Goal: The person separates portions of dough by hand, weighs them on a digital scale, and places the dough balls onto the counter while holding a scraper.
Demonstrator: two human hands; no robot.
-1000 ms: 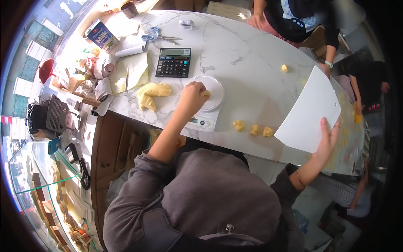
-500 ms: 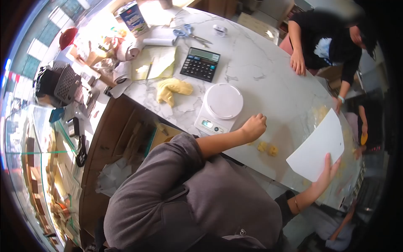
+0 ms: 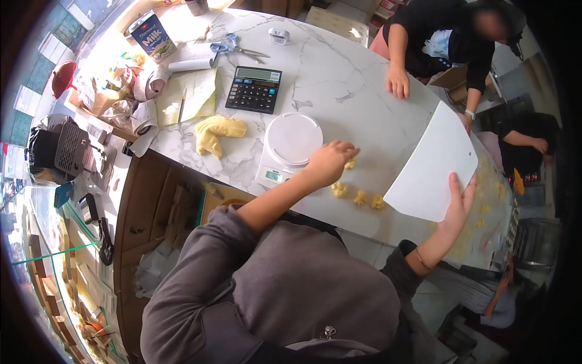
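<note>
Small yellow dough lumps [image 3: 360, 197] look portioned and a bent yellow slab [image 3: 215, 128] undivided, the left hand's grip [image 3: 328, 165] unclear, the right hand [image 3: 457, 207] clamping a flat white sheet [image 3: 431, 165].

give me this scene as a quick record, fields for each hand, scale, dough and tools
left hand: at a small dough piece, grip unclear
right hand: holding a white sheet
scale: white, right of the dough lump
other dough: three small pieces in a row on the table
tools: calculator and scissors, beyond the scale
</note>
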